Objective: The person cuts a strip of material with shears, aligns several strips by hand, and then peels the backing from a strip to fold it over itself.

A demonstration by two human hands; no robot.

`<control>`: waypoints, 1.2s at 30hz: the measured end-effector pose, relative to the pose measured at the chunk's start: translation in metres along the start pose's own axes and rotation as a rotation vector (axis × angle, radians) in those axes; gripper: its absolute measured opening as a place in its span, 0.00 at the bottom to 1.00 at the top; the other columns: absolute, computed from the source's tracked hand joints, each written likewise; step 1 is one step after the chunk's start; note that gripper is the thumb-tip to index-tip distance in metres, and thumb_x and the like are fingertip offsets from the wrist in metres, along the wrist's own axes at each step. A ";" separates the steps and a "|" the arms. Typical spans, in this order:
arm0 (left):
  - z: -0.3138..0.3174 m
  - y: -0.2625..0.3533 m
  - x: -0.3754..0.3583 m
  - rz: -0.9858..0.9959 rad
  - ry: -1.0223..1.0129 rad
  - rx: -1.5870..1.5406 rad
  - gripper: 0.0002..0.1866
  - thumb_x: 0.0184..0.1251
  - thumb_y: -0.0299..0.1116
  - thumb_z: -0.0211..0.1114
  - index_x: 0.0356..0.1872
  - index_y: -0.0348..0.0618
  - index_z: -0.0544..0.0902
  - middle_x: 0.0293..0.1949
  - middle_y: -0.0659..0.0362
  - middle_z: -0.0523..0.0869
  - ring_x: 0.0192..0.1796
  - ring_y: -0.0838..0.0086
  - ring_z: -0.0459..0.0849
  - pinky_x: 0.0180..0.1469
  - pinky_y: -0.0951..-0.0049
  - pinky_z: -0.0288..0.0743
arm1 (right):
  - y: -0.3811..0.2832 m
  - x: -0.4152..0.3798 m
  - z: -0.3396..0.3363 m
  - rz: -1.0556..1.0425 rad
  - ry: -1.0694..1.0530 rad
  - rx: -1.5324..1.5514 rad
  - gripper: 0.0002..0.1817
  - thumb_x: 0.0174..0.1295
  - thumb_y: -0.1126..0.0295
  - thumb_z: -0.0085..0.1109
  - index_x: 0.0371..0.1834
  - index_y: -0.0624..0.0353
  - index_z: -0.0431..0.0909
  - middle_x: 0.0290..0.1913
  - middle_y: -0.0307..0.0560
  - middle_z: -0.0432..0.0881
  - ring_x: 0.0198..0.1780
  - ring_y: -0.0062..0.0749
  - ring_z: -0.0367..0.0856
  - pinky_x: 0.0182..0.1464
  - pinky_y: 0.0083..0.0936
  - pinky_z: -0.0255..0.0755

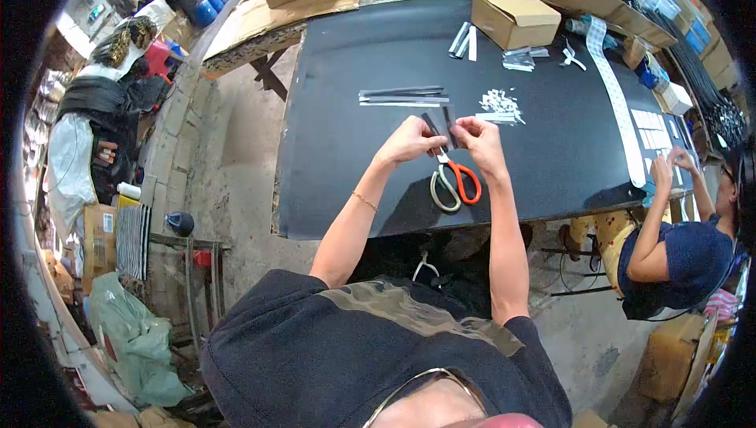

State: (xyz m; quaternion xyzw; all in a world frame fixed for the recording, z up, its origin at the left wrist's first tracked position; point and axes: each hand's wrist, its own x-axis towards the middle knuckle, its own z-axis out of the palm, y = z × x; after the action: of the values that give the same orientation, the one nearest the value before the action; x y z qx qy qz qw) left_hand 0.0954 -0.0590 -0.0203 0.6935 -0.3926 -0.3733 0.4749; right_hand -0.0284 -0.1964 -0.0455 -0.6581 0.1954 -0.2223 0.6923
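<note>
Black strip [438,125] I pinch between left hand [411,141] and right hand [478,137], taut above scissors [453,182] near the bench [331,152] front edge.

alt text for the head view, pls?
Both hands, left hand and right hand, pinch a small dark strip above a black table. Orange-handled scissors lie just below; a co-worker sits at right.

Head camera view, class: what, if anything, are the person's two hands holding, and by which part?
Both hands, left hand and right hand, pinch a small dark strip piece between them, each gripping its lower end; the upper ends stick up above the scissors.
</note>
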 end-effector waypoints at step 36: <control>-0.033 0.065 0.242 0.335 0.062 1.032 0.13 0.57 0.41 0.64 0.33 0.42 0.85 0.34 0.49 0.86 0.39 0.54 0.85 0.44 0.60 0.79 | 0.060 -0.031 -0.081 -0.104 0.707 -0.528 0.07 0.63 0.70 0.57 0.35 0.65 0.78 0.24 0.47 0.82 0.25 0.28 0.80 0.29 0.28 0.72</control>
State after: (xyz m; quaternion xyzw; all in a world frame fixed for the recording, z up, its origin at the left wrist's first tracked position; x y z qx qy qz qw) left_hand 0.2126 -0.2804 0.0157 0.7750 -0.6161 -0.0308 0.1372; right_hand -0.0963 -0.2432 -0.1103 -0.7050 0.4368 -0.4105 0.3791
